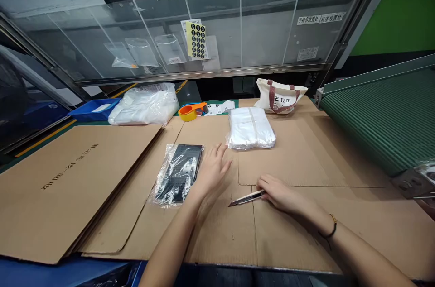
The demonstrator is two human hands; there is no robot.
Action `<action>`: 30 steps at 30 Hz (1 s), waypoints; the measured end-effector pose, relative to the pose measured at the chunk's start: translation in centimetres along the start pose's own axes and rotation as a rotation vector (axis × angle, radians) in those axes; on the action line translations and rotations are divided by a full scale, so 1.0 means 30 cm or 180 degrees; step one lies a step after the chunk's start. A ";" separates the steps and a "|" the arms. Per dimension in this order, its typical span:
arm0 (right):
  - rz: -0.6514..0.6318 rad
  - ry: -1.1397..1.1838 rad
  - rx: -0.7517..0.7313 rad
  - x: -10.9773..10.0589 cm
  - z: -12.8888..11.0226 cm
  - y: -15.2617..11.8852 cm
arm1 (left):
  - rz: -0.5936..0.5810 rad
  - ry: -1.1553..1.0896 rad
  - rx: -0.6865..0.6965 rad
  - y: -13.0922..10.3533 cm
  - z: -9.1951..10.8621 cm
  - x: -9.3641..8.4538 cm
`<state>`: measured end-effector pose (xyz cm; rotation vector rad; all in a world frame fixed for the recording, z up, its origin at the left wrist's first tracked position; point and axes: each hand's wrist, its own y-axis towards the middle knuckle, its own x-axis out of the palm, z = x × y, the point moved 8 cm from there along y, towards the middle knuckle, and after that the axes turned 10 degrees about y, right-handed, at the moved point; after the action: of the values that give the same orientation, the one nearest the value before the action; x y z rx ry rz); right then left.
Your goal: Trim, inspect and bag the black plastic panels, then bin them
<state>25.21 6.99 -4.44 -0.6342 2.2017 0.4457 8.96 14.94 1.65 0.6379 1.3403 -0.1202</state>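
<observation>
Head view: the right hand [278, 193] is closed round a knife [247, 198], the handle's far end hidden by the fingers, above cardboard [224, 244]. The left hand [215, 165], fingers spread, palm hidden, grasps nothing visible between a black item [186, 167], blurred by its bag's glare, and white bags [250, 128]; contact is unclear. Picture edges cut off 2 forearms and a green belt [380, 115].

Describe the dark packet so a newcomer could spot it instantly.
Start at the cardboard stack on the left. Right of it, beside the left hand, lies the packet in clear wrap. Its contents are dark, unlike the white bundle beyond that hand.
</observation>
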 end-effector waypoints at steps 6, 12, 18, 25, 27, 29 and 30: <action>0.0262 0.0510 0.0223 -0.052 0.058 0.027 | 0.0381 -0.1214 -0.0108 0.008 0.017 0.032; 0.0703 0.0876 0.0078 -0.057 0.087 0.013 | -0.0118 -0.1671 0.0420 -0.026 0.071 0.092; 0.0863 0.1122 0.0137 -0.106 0.159 -0.014 | -0.0379 -0.1178 0.0846 -0.031 0.078 0.126; 0.1003 0.1098 0.0408 -0.120 0.214 -0.031 | -0.0390 -0.0881 0.0751 -0.032 0.050 0.152; 0.1011 0.1020 0.0328 -0.114 0.203 -0.025 | -0.0329 -0.0881 0.0739 -0.029 0.047 0.154; 0.1018 0.0970 0.0246 -0.110 0.192 -0.017 | -0.0281 -0.0889 0.0807 -0.029 0.046 0.158; 0.1014 0.0968 0.0211 -0.110 0.186 -0.013 | -0.0246 -0.0884 0.0858 -0.030 0.045 0.162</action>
<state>30.61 10.43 -5.47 -0.3301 2.6110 0.4594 10.96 14.85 -3.07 0.7654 1.0877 -0.4427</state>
